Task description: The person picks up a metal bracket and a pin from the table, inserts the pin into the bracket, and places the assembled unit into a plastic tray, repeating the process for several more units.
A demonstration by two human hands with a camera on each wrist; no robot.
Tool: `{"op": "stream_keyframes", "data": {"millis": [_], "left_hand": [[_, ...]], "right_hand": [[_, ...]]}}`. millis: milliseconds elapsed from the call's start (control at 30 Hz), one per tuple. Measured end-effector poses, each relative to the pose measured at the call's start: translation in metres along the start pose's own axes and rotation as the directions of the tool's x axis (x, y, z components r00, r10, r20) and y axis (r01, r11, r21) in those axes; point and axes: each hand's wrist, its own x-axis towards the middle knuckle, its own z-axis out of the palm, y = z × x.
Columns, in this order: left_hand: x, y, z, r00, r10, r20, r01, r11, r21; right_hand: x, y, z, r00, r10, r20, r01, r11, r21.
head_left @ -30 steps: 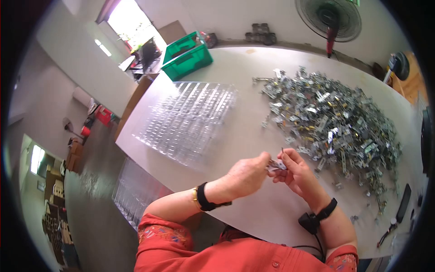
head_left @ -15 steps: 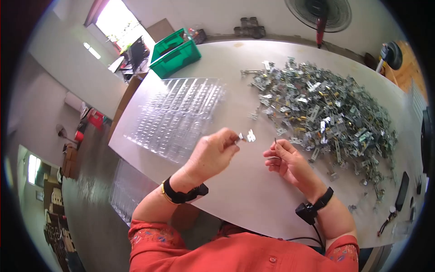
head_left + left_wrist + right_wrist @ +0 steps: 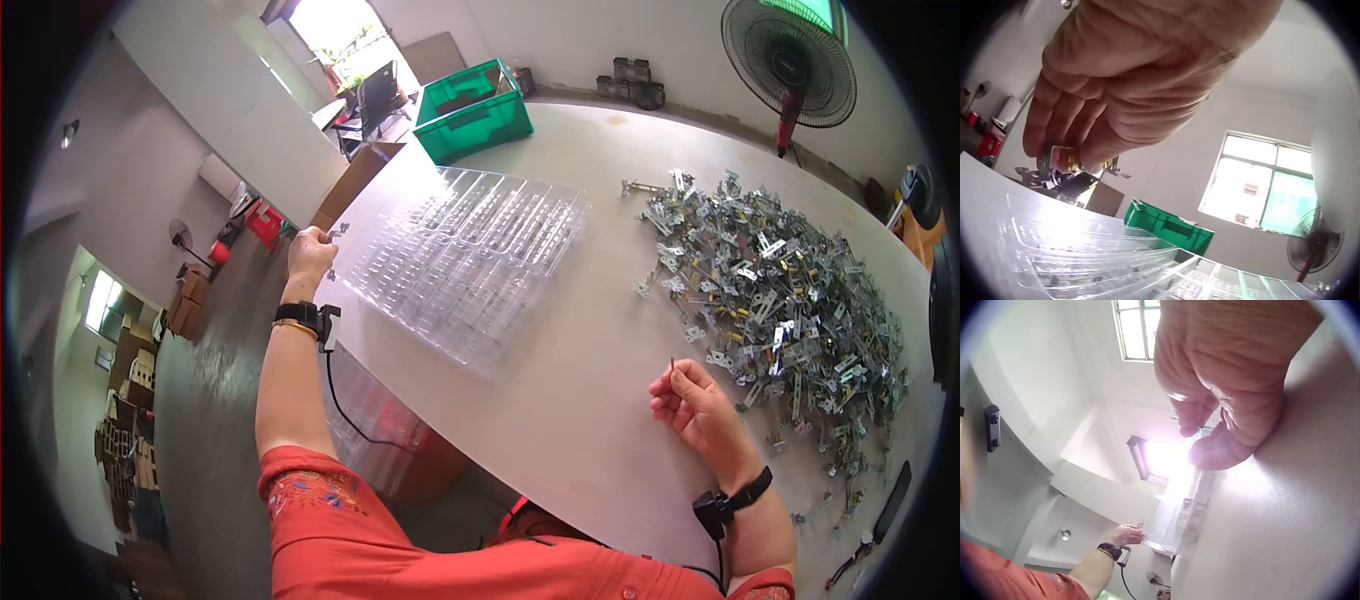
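My left hand is stretched out to the tray's far left corner, above the table's left edge. It pinches small metal parts; the left wrist view shows silver and brass-coloured metal pieces at the fingertips. The clear plastic tray of ribbed compartments lies flat beside that hand. Left of the metal pile, my right hand is raised over the table, palm turned inward, with a thin dark rod pinched upright between thumb and finger. Many loose metal pieces form the pile.
A green crate stands at the table's back left. Beyond the table are a fan and a cardboard box. A dark-handled tool lies at the right edge, and a cable hangs from my left wrist.
My left hand has moved away from my right hand, out to the left past the tray, carrying the metal parts. My right hand keeps the thin rod. The head view has shifted.
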Motion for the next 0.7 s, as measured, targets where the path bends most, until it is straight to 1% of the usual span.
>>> {"op": "stream_keyframes", "data": {"millis": [33,100,167,233,267,333,367,433,567,700], "left_hand": [[0.006,-0.009,0.005,1.0,-0.005,-0.004,0.005,1.0,-0.004],[0.016,-0.02,0.016,0.996,-0.09,0.022,0.09,0.996,0.021],[0.025,-0.021,0.026,0.996,-0.084,0.016,0.083,0.996,0.033],[0.024,-0.006,0.03,0.999,-0.054,0.006,0.052,0.989,0.138],[0.028,-0.001,0.033,0.998,-0.056,0.008,0.054,0.989,0.135],[0.037,0.009,0.038,0.997,-0.067,0.048,0.056,0.978,0.202],[0.039,0.014,0.04,0.997,-0.067,0.049,0.056,0.978,0.201],[0.04,0.024,0.044,0.995,-0.073,0.063,0.05,0.946,0.32],[0.053,0.019,0.06,0.991,-0.073,0.115,0.029,0.939,0.341],[0.059,0.015,0.069,0.99,-0.036,0.139,-0.018,0.929,0.37]], "right_hand": [[0.0,0.0,-0.001,1.0,0.001,0.005,-0.001,1.0,-0.006],[0.001,0.0,-0.001,1.0,0.005,-0.008,-0.005,1.0,-0.001],[0.001,-0.002,0.001,1.0,0.003,-0.013,-0.003,1.0,-0.003],[0.001,-0.002,0.0,1.0,0.012,-0.024,-0.012,1.0,0.015],[0.001,-0.002,0.0,1.0,0.014,-0.025,-0.014,1.0,0.012],[0.001,-0.003,0.0,0.999,0.027,-0.043,-0.025,0.999,0.041],[0.002,-0.003,0.0,0.999,0.027,-0.044,-0.025,0.999,0.04],[0.002,-0.004,0.0,0.999,0.031,-0.029,-0.03,0.998,0.062],[0.002,-0.004,0.001,0.998,0.05,-0.043,-0.046,0.995,0.088],[0.002,-0.006,0.003,0.998,0.053,-0.044,-0.048,0.994,0.101]]}}
